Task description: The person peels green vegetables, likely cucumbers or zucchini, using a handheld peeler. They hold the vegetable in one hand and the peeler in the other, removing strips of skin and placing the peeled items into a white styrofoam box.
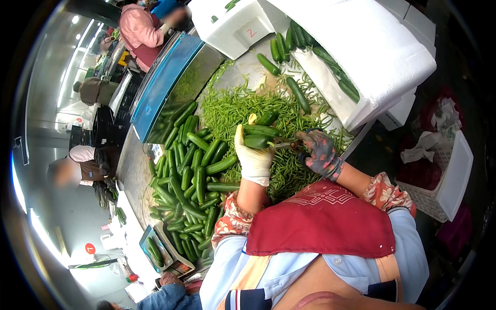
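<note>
In a pale latex glove, my left hand (254,157) grips several green cucumbers (256,141), one above another. My right hand (318,153), in a dark patterned glove, holds scissors (288,145) with their blades at the stem end of the lowest cucumber. How far apart the blades are cannot be told. Beneath both hands lies a spread of thin green beans (232,104). A large heap of cucumbers (193,174) covers the metal table to the left of my left hand. One loose cucumber (298,95) rests on the beans farther back.
A white foam box (364,50) with cucumbers stands at the back right, another foam box (234,33) at the back. A blue-edged metal panel (170,85) borders the beans. A white basket (441,186) is at right. Several people work to the left, one close at the bottom left.
</note>
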`<action>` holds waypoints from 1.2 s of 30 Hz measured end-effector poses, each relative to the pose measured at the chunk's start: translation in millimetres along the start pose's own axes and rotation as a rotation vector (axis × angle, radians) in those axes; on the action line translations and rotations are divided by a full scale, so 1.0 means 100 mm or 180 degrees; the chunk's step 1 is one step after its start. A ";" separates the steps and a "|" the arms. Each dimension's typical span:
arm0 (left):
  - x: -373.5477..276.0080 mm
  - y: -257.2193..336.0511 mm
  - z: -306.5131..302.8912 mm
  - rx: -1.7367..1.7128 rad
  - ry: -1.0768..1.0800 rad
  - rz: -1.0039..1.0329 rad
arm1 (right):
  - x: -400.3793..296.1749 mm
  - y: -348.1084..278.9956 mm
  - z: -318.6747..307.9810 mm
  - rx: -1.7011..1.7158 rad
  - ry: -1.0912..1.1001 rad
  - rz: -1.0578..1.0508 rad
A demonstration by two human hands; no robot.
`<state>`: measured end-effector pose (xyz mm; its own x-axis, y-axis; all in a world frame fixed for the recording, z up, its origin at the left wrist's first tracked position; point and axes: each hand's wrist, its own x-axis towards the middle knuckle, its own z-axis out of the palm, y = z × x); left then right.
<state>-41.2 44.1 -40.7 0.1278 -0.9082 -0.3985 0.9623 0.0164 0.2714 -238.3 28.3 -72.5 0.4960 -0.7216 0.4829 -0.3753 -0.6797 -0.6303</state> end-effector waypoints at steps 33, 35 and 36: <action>1.84 -0.34 0.77 1.0023 -0.3500 0.1536 | -0.80 0.78 0.51 0.6546 0.0015 0.2636; 1.85 -0.24 0.99 1.0009 -0.2593 0.1820 | -0.83 0.80 0.51 0.6329 0.0043 0.2630; 1.96 -0.13 0.99 0.9358 -0.1871 0.1564 | -0.79 0.70 0.45 0.5743 0.0172 0.2812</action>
<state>-52.2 -175.3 -35.9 -0.3114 -0.9378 -0.1537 -0.9442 0.3236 -0.0613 -268.2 44.0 -182.3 0.6181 -0.7453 -0.2502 0.6282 0.6596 -0.4127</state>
